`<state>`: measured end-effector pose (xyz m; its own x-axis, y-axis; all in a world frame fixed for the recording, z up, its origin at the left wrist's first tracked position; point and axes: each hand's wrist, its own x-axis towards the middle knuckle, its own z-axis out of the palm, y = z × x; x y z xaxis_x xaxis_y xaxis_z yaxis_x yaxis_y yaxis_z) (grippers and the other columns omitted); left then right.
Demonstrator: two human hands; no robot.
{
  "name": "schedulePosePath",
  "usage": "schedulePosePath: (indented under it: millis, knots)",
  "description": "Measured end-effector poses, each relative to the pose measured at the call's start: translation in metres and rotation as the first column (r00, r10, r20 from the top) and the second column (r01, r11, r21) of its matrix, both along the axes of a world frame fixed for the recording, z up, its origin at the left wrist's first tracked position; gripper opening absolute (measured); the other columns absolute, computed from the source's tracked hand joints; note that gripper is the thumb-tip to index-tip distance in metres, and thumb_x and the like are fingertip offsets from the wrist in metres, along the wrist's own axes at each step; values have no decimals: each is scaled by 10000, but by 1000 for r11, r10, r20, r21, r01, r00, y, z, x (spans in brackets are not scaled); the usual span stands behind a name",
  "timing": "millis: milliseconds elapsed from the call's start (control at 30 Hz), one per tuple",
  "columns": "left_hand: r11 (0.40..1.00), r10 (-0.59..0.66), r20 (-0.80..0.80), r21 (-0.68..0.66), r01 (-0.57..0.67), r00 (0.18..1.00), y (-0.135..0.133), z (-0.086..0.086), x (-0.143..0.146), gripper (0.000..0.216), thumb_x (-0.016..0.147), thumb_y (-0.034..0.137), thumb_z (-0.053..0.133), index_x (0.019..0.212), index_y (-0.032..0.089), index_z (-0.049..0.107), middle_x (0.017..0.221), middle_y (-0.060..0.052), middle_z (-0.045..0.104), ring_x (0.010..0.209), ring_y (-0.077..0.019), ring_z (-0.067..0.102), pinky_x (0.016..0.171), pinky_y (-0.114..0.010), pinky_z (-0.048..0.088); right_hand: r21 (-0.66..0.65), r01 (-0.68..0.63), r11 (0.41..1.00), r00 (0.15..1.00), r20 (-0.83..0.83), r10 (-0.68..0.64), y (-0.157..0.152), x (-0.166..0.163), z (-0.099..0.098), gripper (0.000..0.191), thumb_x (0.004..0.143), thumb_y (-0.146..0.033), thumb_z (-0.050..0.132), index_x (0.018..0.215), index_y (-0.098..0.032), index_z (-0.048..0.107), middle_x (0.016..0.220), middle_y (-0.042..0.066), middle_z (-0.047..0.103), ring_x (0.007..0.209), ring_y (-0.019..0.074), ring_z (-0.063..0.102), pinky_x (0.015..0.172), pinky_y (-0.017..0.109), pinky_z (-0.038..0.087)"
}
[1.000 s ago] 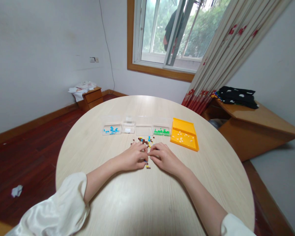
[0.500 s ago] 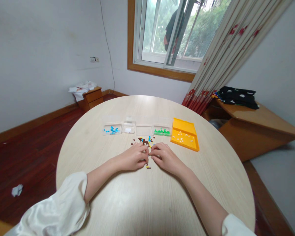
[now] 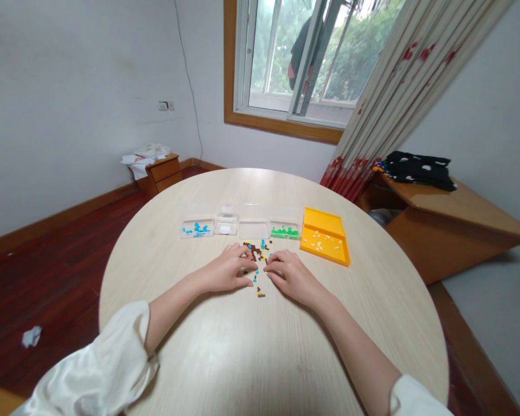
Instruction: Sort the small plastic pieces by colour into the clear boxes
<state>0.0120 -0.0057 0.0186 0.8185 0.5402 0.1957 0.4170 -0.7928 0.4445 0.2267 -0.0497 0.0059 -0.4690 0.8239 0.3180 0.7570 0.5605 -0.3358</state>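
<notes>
A loose heap of small brown pieces [image 3: 253, 249], with some yellow and blue ones mixed in, lies between my hands on the table. My left hand [image 3: 230, 268] rests at the heap's left side, thumb and fingers apart, nothing visible between them. Across from it, my right hand [image 3: 289, 274] sits with bent fingers and the thumb a little apart, close to a few pieces. Small blue pieces [image 3: 256, 273] lie in the gap between the hands. Nearer to me is a little cluster of yellow and brown pieces [image 3: 260, 294].
Behind the heap stand clear boxes: one with blue pieces [image 3: 203, 229], a small one [image 3: 226, 229], another [image 3: 254, 230], and one with green pieces [image 3: 285, 231]. An open yellow case [image 3: 323, 221] at right holds white pieces. A person [image 3: 303, 52] shows beyond the window.
My left hand has moved slightly left and its fingers have spread, uncovering blue pieces between the hands. My right hand has barely moved.
</notes>
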Motion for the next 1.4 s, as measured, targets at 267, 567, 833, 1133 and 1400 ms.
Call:
schedulePosePath:
  millis: [267,567,833,1133,1400]
  knots:
    - [999,1,-8,32,-1,1000,-3,-7,7,188,791,324,646,922,192,673,970,-62,550,978,-220,462,863,-353,341,1,2,1000,1000,-13,-2,0,0,0,132,826,-133,568,874,-193,675,938,71,623,943,199,533,818,365,424]
    - [1000,6,20,26,-7,1000,-4,-12,10,93,822,237,596,869,192,662,938,-52,559,960,-208,472,841,-346,339,0,7,1000,1000,-10,-7,0,-1,0,138,835,-137,555,873,-196,674,929,69,625,939,195,538,813,359,424]
    - [999,15,28,46,-16,999,-1,-14,10,62,825,194,601,794,183,654,913,-45,571,926,-196,479,810,-332,333,-13,10,1000,1000,-21,-10,1,-1,-1,140,829,-129,562,876,-192,677,933,68,624,935,195,535,821,364,423]
    - [999,33,15,20,-34,999,3,-6,2,116,778,255,677,873,189,670,974,-54,564,975,-215,477,859,-349,344,-19,9,1000,1000,-18,-10,0,0,-1,136,830,-125,561,871,-182,677,937,72,627,934,200,531,824,373,425]
    - [999,52,-18,16,-51,999,3,-8,1,140,792,280,662,891,183,673,1005,-65,560,1004,-225,475,877,-364,341,-5,-1,1000,1000,-10,1,-1,0,-1,142,832,-128,557,876,-191,677,936,71,623,937,197,531,820,367,420]
